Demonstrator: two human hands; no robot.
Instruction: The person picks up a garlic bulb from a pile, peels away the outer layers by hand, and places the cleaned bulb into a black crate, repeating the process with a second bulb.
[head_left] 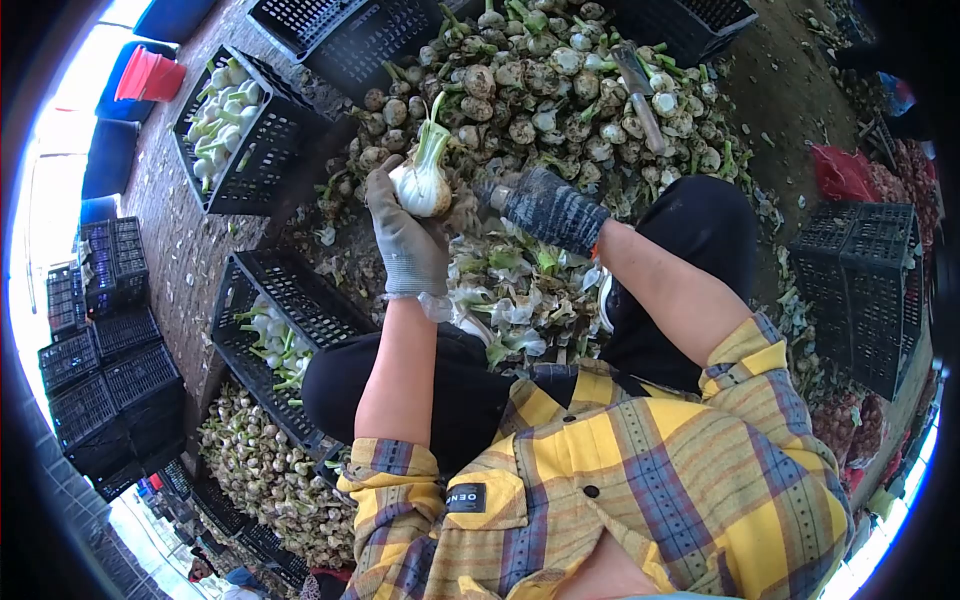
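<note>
My left hand (410,235), in a pale grey glove, is closed around a garlic bulb (424,185). The bulb is white, with a cut green stem pointing up and brown matter by its right side. Just right of it, my right hand (553,210), in a dark patterned glove, has its fingers curled in. A small tan end shows at those fingers, but what they grip is too blurred to name. Below both hands lies a heap of peeled garlic skins (530,290). Beyond them rises a pile of dirty garlic bulbs (540,85), where a wooden-handled tool (647,115) rests.
Black crates of trimmed garlic stand at the upper left (262,150) and beside my left knee (290,275). Another black crate (860,290) is on the right. More garlic (270,480) spreads at the lower left, near stacked crates (110,390). A red bucket (150,75) stands farther off.
</note>
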